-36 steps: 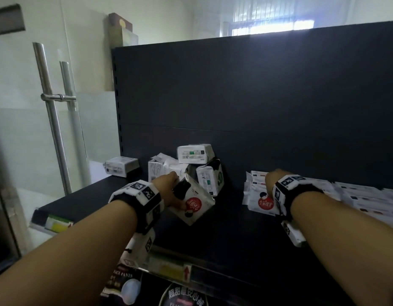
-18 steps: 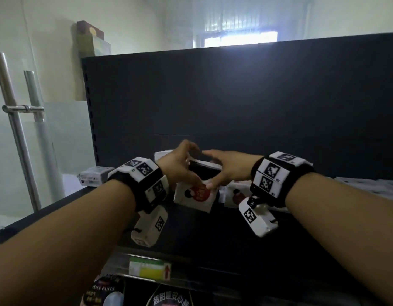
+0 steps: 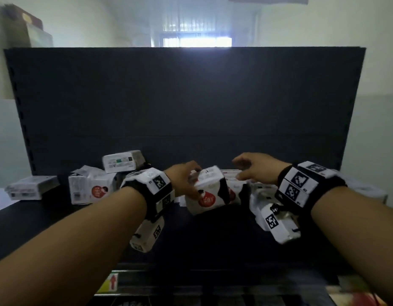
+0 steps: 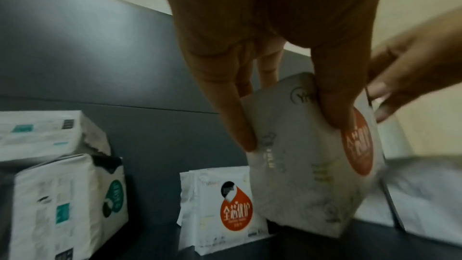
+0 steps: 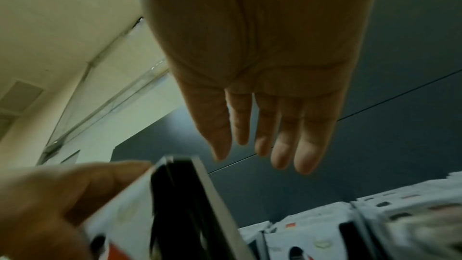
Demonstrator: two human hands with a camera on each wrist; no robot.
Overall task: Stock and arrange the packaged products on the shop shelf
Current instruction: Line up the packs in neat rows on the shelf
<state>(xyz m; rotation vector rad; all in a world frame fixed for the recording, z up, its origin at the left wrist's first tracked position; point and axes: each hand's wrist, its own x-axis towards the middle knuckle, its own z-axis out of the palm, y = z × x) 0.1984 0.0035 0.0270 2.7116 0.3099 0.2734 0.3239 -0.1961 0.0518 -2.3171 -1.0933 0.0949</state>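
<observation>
Head view: the left hand point(image 3: 183, 181) pinches a white pack point(image 3: 207, 192) by its top, held above the dark shelf point(image 3: 36, 217) at centre; the right hand point(image 3: 257, 167), fingers spread and empty, hovers just to the pack's right.

Left wrist view: thumb and fingers clamp the pack's upper edge; it hangs upright, slightly tilted.

Right wrist view: straight fingers point(image 5: 282, 145) hang above the pack's black side, apart from it, so the left hand is nearer.

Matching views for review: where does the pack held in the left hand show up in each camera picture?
Head: held pack centre, in left hand.
Left wrist: right of centre, pinched from above.
Right wrist: lower left, blurred.
Shared landmark: dark shelf back panel.
</observation>
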